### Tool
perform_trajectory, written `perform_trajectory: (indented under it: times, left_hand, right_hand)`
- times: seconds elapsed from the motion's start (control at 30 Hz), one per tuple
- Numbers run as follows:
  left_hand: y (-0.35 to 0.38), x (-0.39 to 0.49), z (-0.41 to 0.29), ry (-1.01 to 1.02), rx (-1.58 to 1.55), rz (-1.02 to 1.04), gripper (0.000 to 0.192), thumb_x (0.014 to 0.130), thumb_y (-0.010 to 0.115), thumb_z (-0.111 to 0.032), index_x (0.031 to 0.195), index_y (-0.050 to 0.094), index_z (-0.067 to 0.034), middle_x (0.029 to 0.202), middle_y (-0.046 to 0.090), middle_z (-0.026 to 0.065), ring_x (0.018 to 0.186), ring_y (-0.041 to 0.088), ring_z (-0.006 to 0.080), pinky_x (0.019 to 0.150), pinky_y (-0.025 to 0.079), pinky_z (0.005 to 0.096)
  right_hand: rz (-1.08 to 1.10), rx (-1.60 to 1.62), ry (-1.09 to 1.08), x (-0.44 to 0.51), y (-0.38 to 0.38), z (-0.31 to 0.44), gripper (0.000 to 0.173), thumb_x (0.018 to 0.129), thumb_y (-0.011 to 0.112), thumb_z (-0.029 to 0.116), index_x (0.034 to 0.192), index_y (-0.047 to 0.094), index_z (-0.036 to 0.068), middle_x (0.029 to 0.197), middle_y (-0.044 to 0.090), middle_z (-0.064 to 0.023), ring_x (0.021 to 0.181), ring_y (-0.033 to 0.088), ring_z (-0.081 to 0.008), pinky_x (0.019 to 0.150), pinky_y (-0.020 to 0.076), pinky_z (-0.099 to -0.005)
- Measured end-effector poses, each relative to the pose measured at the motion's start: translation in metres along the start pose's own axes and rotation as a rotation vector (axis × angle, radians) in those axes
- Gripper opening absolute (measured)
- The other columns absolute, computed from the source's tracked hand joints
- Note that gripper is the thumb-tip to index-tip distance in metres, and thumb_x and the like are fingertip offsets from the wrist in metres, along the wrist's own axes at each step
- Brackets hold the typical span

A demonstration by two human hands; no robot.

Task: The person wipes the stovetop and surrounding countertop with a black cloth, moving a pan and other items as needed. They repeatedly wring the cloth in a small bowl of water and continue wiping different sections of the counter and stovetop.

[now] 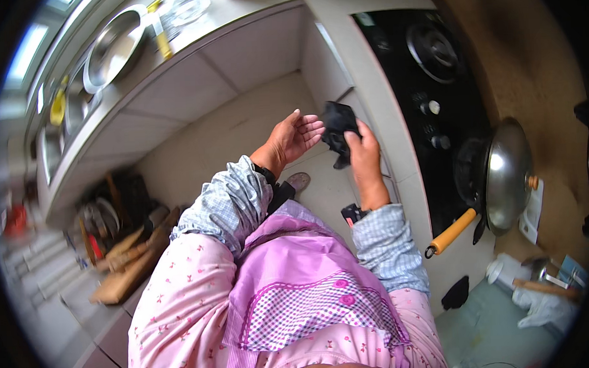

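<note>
My left hand (300,137) is held out palm up, with its fingers extended and nothing in it. Pinched between the thumb and fingers of my right hand (365,154) is a crumpled black cloth-like item (340,127). It is blurred, so I cannot tell its exact kind. The item hangs just beyond the fingertips of my left hand. Both forearms are in light checked sleeves, and a dark band circles each wrist. Another small black piece (455,293) lies on the counter to the right, near my right elbow.
On the right, a black gas hob (398,81) carries a pan with a domed metal lid (506,174); its yellow handle (454,232) juts over the counter edge. A sink counter with a metal basin (116,46) runs along the left. Wooden boards (126,280) stand lower left.
</note>
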State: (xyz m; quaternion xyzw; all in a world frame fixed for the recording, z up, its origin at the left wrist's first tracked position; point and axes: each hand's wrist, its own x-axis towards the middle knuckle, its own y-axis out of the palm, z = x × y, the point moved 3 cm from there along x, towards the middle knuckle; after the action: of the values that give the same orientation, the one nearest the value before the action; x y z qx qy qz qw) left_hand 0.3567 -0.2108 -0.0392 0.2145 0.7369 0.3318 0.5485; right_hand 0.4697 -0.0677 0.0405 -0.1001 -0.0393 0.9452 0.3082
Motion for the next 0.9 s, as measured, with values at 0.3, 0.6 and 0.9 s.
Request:
perform_trajectory:
  times: [0.3, 0.6, 0.9]
  left_hand:
    - [-0.164, -0.231, 0.003, 0.575, -0.263, -0.053, 0.053, 0.106, 0.036, -0.044, 0.124, 0.055, 0.003, 0.122, 0.061, 0.0197, 0.118, 0.059, 0.0346, 0.1, 0.05, 0.0455]
    - [-0.274, -0.381, 0.099, 1.037, -0.595, -0.365, 0.05, 0.103, 0.043, -0.045, 0.119, 0.057, 0.001, 0.12, 0.063, 0.0203, 0.114, 0.061, 0.0355, 0.098, 0.05, 0.0472]
    - [-0.337, -0.397, 0.233, 1.149, -0.852, -0.603, 0.047, 0.103, 0.044, -0.042, 0.121, 0.057, -0.001, 0.122, 0.063, 0.017, 0.114, 0.06, 0.0332, 0.098, 0.049, 0.0457]
  right_hand:
    - [0.274, 0.275, 0.085, -0.093, 0.038, -0.008, 0.038, 0.096, 0.056, 0.005, 0.133, 0.054, -0.005, 0.12, 0.064, -0.0091, 0.104, 0.064, -0.0176, 0.093, 0.0511, -0.0299]
    - [0.642, 0.263, 0.193, -0.087, 0.093, -0.011, 0.03, 0.098, 0.053, 0.008, 0.127, 0.059, 0.001, 0.112, 0.068, -0.0071, 0.096, 0.068, -0.021, 0.082, 0.0584, -0.034]
    - [0.891, 0.039, 0.143, -0.082, 0.113, 0.017, 0.031, 0.098, 0.054, 0.007, 0.128, 0.058, 0.0, 0.112, 0.068, -0.0085, 0.095, 0.069, -0.0205, 0.082, 0.0589, -0.034]
